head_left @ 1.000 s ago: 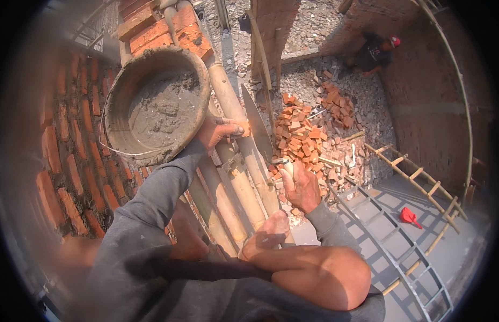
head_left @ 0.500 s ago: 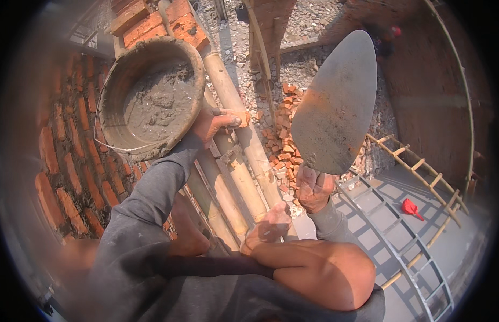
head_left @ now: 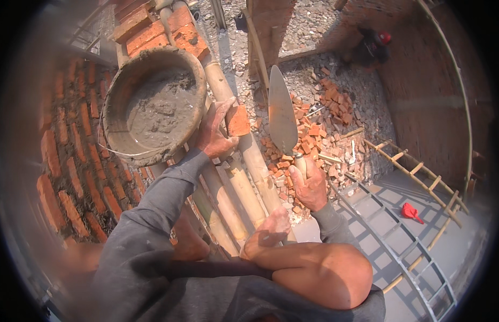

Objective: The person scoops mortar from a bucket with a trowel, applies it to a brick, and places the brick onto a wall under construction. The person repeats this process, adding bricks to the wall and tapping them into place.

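My left hand (head_left: 216, 131) is closed on a small orange brick piece (head_left: 238, 121), fingers on its far side and thumb on its near side, above the bamboo poles. Just left of that hand, a round bucket (head_left: 114, 115) with a thin wire handle holds wet grey mortar (head_left: 161, 110). My right hand (head_left: 310, 185) grips a trowel (head_left: 282, 112) by its short handle. The pointed blade stands upward, turned partly edge-on, with a thin grey film on it.
Bricks (head_left: 142, 32) are stacked beyond the bucket. Bamboo poles (head_left: 241, 188) run beneath my feet, beside a brick wall (head_left: 72, 177). Below right are broken bricks (head_left: 335, 104), a metal ladder (head_left: 389, 231), a bamboo ladder (head_left: 416, 166), a red item (head_left: 411, 212) and a person in a red helmet (head_left: 385, 38).
The trowel has dropped lower and left, its blade turning from broad face to narrower. My left hand has turned, bringing more of the brick piece into sight.
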The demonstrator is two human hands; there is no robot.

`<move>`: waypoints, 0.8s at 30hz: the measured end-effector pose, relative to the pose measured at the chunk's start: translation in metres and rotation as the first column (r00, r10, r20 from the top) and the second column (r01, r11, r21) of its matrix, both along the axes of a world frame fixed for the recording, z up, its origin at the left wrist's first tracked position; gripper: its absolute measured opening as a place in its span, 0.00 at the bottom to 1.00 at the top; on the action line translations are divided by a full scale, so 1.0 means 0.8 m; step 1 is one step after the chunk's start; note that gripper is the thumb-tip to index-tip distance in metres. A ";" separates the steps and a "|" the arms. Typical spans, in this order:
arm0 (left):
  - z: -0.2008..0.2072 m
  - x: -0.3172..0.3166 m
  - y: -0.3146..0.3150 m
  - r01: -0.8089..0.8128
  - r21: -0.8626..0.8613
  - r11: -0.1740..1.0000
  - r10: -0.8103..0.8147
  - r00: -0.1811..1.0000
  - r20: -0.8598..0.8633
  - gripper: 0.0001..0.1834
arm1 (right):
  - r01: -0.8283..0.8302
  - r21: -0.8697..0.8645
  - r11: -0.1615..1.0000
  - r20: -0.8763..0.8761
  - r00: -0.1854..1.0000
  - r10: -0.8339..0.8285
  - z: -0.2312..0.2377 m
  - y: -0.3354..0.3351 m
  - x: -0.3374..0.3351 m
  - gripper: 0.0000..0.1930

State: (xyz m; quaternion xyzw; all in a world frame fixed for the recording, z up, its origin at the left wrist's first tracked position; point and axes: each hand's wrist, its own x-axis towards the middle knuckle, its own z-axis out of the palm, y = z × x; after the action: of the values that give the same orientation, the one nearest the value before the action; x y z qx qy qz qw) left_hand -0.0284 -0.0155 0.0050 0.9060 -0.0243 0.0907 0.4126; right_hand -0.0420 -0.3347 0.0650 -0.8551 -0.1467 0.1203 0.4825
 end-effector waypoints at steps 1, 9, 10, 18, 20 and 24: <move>-0.001 -0.003 0.001 -0.056 -0.002 0.998 0.055 0.990 -0.132 0.52 | -0.029 0.034 0.999 0.001 1.000 0.029 -0.003 0.006 -0.002 0.08; -0.006 -0.006 0.011 -0.097 0.065 0.993 0.109 0.964 -0.241 0.48 | -0.100 0.011 0.995 0.056 0.994 0.099 -0.021 0.031 -0.020 0.11; -0.005 -0.004 0.010 -0.088 0.076 0.993 0.102 0.973 -0.206 0.49 | -0.088 -0.024 0.996 0.067 0.994 0.089 -0.024 0.032 -0.019 0.11; -0.005 0.000 0.002 -0.075 0.008 0.997 0.075 0.982 -0.174 0.54 | -0.084 0.019 0.996 0.169 0.982 0.080 -0.021 0.046 -0.017 0.11; -0.003 -0.001 0.002 -0.066 0.006 0.998 0.066 0.979 -0.193 0.57 | -0.093 -0.160 0.983 0.023 0.995 0.098 -0.011 0.045 -0.013 0.11; 0.002 -0.003 -0.001 -0.079 0.040 0.996 0.086 0.973 -0.216 0.62 | 0.071 0.100 0.992 0.204 0.975 -0.090 0.010 0.040 -0.007 0.13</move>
State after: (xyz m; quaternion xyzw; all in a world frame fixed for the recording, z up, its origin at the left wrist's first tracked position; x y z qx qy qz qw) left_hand -0.0306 -0.0165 0.0068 0.9170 0.0573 0.0076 0.3947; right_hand -0.0474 -0.3031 0.0731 -0.8450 -0.1669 0.0034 0.5080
